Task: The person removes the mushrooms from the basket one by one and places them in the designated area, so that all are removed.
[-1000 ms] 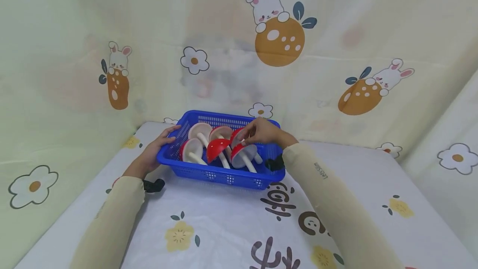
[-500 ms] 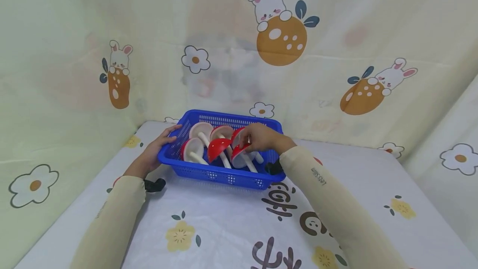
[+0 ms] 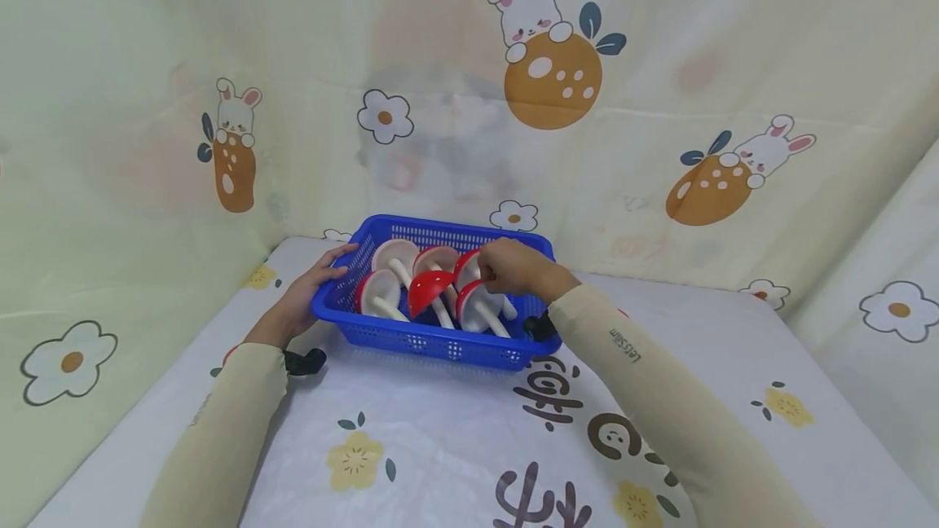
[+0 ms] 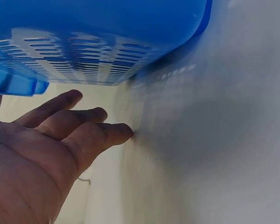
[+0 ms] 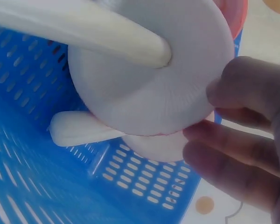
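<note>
A blue perforated plastic basket (image 3: 433,350) holds several toy mushrooms with red caps and white stems. My right hand (image 3: 517,267) pinches the cap edge of the front right toy mushroom (image 3: 474,310). In the right wrist view, the thumb presses the pale underside of that toy mushroom (image 5: 144,102), with fingers at the cap's edge. Part of another mushroom (image 5: 79,128) shows below it. My left hand (image 3: 301,296) rests at the basket's left rim. In the left wrist view, three relaxed fingers (image 4: 91,133) hang beside the basket wall, apart from it.
Beneath the basket lies a white patterned tablecloth (image 3: 425,430). A pale curtain (image 3: 440,161) printed with rabbits and flowers hangs close behind. Another red-capped mushroom (image 3: 430,292) leans in the basket just left of the held one.
My right hand has lowered slightly, its fingers curling more around the cap edge. The front right mushroom has shifted a little. The left hand and basket have stayed nearly in place.
</note>
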`<state>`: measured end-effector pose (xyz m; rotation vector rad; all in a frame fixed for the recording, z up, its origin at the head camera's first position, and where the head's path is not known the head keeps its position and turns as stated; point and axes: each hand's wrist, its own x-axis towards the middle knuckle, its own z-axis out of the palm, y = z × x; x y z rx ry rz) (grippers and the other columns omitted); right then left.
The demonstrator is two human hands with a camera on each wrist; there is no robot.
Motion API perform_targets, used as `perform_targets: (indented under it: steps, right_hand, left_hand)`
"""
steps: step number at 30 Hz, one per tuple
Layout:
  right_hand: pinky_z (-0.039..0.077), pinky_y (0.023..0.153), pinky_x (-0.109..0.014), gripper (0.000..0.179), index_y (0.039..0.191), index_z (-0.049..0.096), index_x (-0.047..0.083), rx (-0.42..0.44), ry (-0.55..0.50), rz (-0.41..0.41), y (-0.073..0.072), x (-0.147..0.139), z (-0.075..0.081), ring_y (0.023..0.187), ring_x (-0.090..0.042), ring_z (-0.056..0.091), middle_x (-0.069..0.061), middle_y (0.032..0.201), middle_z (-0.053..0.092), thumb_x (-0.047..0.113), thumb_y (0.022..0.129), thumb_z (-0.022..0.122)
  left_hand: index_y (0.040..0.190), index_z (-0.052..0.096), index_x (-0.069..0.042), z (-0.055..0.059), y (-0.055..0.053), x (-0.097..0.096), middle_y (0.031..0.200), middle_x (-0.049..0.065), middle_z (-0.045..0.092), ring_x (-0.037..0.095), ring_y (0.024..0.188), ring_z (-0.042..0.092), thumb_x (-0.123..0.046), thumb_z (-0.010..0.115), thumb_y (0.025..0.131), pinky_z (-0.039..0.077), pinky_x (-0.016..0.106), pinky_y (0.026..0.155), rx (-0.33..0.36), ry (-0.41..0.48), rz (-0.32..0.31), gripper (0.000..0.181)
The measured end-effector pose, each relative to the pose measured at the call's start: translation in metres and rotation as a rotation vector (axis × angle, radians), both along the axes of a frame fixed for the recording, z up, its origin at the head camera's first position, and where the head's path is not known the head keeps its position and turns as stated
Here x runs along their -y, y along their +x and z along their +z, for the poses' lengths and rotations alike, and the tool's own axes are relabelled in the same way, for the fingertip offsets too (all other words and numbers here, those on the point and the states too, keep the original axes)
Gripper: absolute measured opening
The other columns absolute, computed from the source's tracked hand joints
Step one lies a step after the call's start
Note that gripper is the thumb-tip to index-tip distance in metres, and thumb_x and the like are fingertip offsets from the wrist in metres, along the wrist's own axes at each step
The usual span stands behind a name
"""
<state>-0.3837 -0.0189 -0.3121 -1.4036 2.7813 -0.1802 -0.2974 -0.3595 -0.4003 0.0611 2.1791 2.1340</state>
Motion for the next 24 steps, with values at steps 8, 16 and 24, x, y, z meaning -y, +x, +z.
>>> perform_targets:
  steps: [8,16,24]
  right_hand:
    - [0.054,0.066,-0.028,0.005,0.082,0.069,0.009,-0.039,-0.126,-0.030,0.000,-0.009,0.010,0.071,-0.016,0.057,-0.002,0.077,0.065,0.005,0.081,0.070]
    - [0.059,0.073,-0.037,0.005,0.086,0.070,0.004,-0.131,-0.437,-0.134,-0.014,-0.045,0.018,0.079,-0.023,0.064,-0.009,0.087,0.066,0.009,0.085,0.070]
    - [0.059,0.069,-0.041,0.013,0.092,0.068,0.000,-0.180,-0.694,-0.425,-0.030,-0.093,0.021,0.083,-0.031,0.069,-0.018,0.096,0.070,0.011,0.088,0.070]
  left_hand:
    - [0.154,0.026,-0.033,-0.001,0.000,0.000,0.166,0.006,0.013,0.037,0.148,0.024,-0.027,0.036,0.105,0.030,0.058,0.116,-0.001,0.017,0.005,0.051]
    - [0.154,0.026,-0.035,-0.001,0.000,0.001,0.165,0.007,0.015,0.038,0.147,0.028,-0.028,0.036,0.105,0.037,0.052,0.113,0.012,0.005,0.009,0.051]
    - [0.155,0.026,-0.034,0.001,0.001,-0.001,0.165,0.007,0.014,0.037,0.147,0.027,-0.027,0.035,0.105,0.034,0.054,0.114,0.010,0.015,0.008,0.051]
